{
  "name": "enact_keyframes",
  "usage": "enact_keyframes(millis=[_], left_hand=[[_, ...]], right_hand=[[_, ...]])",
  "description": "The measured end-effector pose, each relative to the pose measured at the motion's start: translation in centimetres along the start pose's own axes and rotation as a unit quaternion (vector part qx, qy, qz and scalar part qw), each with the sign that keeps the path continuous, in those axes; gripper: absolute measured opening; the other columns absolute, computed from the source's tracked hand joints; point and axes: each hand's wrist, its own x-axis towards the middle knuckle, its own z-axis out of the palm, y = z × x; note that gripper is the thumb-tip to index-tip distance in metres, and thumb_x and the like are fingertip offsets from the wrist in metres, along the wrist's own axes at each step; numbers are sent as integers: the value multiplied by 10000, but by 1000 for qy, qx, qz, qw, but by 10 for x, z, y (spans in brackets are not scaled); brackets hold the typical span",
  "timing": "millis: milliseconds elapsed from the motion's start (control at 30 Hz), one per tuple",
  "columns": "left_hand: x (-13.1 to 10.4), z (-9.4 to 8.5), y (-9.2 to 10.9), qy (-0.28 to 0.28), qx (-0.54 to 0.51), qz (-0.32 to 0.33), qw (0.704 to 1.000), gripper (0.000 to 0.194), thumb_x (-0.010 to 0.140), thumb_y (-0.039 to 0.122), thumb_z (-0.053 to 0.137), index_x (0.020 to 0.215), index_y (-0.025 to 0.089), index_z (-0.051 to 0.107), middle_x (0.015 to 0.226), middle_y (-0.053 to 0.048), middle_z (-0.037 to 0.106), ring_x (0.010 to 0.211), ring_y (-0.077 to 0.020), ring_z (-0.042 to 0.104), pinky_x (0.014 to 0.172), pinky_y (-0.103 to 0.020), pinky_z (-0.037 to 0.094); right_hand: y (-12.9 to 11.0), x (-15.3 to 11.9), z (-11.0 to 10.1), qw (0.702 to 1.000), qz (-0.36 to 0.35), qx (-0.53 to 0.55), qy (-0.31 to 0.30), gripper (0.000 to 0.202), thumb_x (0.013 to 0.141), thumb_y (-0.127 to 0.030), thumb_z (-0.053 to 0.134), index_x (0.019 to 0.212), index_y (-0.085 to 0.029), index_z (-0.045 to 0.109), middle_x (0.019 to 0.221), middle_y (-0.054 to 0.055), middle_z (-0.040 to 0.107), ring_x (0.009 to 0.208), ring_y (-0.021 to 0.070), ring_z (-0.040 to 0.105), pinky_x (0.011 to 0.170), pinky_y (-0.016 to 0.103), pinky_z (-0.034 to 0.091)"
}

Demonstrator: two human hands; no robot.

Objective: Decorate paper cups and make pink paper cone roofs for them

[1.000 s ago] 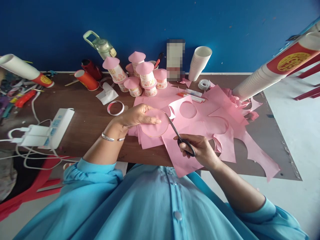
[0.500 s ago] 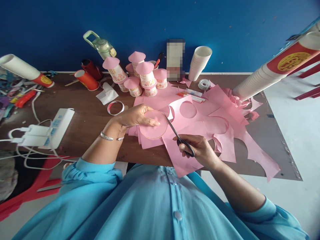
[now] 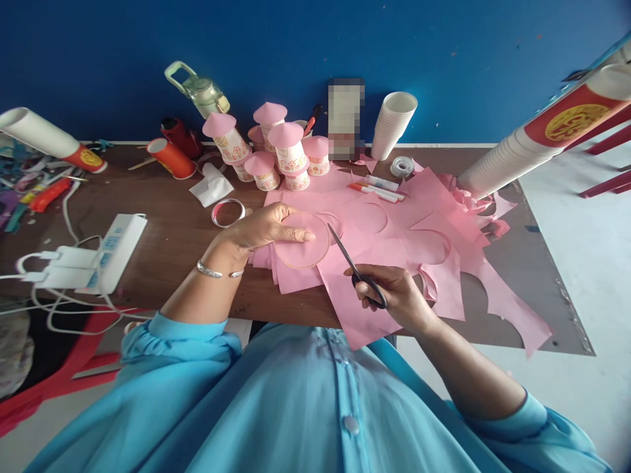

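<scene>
A round pink paper disc (image 3: 305,253) with a thin outline at its rim is pinched in my left hand (image 3: 273,230), thumb on top and fingers beneath. My right hand (image 3: 387,289) grips black-handled scissors (image 3: 348,253) through the loops. The blades look closed, and their tip lies just beside the disc's right edge. Below the disc, pink paper sheets (image 3: 359,309) are spread over the table, some with round holes cut out.
Paper-cup towers with pink cone roofs (image 3: 288,148) stand behind my left hand. A white cup stack (image 3: 393,125), tape roll (image 3: 403,167), markers (image 3: 377,190) and red-rimmed tape roll (image 3: 228,213) are around. A power strip (image 3: 118,253) with cables lies left on the brown table (image 3: 172,197).
The scissors have come slightly away from the disc's edge, to the right. The pale strip of paper beside the disc has dropped flat onto the sheets, and the disc is turned slightly.
</scene>
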Motion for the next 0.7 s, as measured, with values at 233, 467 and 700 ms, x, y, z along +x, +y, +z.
enact_keyframes(millis=[233,467,700], left_hand=[[0,-1,0,-15,35,-3,999,226,716,313,872,631,200,695,635,24,615,681,-154,605,696,-268,519],[-4,6,9,-46,51,-16,997,165,729,353,864,740,217,770,711,8,676,654,-150,597,622,-268,484],[1,7,-6,70,-53,15,996,272,739,405,898,875,197,789,864,-24,751,888,-198,703,834,-301,563]], right_hand=[[0,1,1,999,-38,-30,20,495,829,-602,813,1045,-160,764,708,7,637,578,132,596,517,266,471],[-1,5,4,983,-108,-147,36,509,866,-653,767,1022,-168,789,724,27,648,575,129,582,550,275,480],[11,6,-2,936,-185,-286,91,345,980,-496,687,1133,-197,762,836,60,720,662,158,640,604,268,527]])
